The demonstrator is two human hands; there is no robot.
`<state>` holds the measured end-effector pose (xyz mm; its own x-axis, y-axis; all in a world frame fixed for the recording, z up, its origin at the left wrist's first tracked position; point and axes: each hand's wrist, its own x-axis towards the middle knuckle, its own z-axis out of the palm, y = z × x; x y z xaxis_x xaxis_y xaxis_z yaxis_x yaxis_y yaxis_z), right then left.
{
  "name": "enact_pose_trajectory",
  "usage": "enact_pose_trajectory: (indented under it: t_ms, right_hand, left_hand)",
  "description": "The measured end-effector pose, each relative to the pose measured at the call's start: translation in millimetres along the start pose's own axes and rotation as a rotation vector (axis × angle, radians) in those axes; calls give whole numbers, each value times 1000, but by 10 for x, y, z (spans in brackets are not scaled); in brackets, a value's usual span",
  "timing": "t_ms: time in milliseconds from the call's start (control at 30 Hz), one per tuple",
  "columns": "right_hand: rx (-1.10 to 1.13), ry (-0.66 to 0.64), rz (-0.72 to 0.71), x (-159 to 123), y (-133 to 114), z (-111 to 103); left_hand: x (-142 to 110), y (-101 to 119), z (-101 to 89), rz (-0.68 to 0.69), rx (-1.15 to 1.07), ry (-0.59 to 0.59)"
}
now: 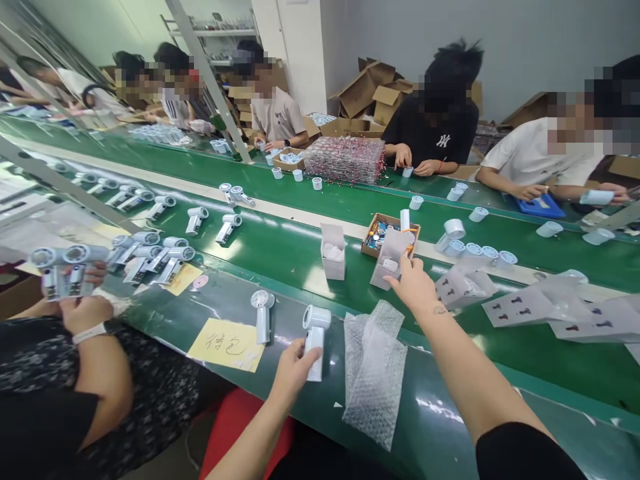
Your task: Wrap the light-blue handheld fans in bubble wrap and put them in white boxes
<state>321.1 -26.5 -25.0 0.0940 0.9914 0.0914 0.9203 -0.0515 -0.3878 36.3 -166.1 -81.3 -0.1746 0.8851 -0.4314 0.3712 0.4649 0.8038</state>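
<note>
My left hand (295,367) is closed around the handle of a light-blue handheld fan (316,327), its round head pointing away from me above the bench. Beside it another handheld fan (262,317) lies near a yellow paper sign (227,345). Farther forward, my right hand (414,283) grips the right side of an open white box (383,272), thumb on the near side. A small white piece shows in the box's mouth. Between my arms a bubble-wrap bag (375,373) lies flat. One more open white box (333,257) stands to the left of the gripped one.
A cardboard tray of small parts (373,248) sits behind the gripped box. Several printed white boxes (515,308) lie at right. Handheld fans (197,220) dot the green conveyor (280,233). A neighbour's hands (83,310) hold fans at left. Co-workers (435,127) sit opposite.
</note>
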Motion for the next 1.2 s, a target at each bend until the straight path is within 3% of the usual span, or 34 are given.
enact_pose_trajectory:
  t_ms: [67,133,167,233,267,333,433,500,567,700,833,933,1067,1133,1200]
  right_hand:
    - [235,13,40,-335,20,-57]
    - [738,-89,186,-790,51,-35]
    - [1030,-203,285,-1031,76,-4]
    - [1422,-350,464,-1460,173,61]
    - [1520,-354,556,-1626,254,78]
    - [1597,-271,747,-1852,487,58]
    - [1656,-256,969,-2038,897,-79]
    - [1686,-301,1015,-2168,1097,-181]
    - [1702,-338,1004,-2340,1195,-251]
    - [1767,-415,991,-2702,1169,-298]
    - [1838,-600,928,-2843,979,-341]
    - [1852,-763,820,-2775,783,-373]
    - [1748,-779,819,-2651,634,-362]
    - [1656,-744,834,-2632,629,-341]
    - [1604,-709,851,-2641,634,-314]
  left_hand:
    - [-225,176,286,105,-107,-40]
    - [-447,352,605,196,-70,-77]
    - [-548,408,752,241,-26,-124]
    - [-708,402,966,342,69,-300]
    - [-758,331,1018,410,132,-405]
    - [-785,75,1012,576,342,-564]
    - [-659,-392,848,781,771,-659]
    - [-526,-603,759,820,908,-708]
    - [-420,-679,736,816,922,-746]
    - [-400,-510,834,770,900,-719]
    - [-604,-114,1036,686,804,-544]
    - [-801,183,1197,521,415,-455]
    - [-996,375,1276,290,-70,-329]
    - [-1064,396,1247,319,-114,-253]
    - [-1122,406,1201,514,-46,-236]
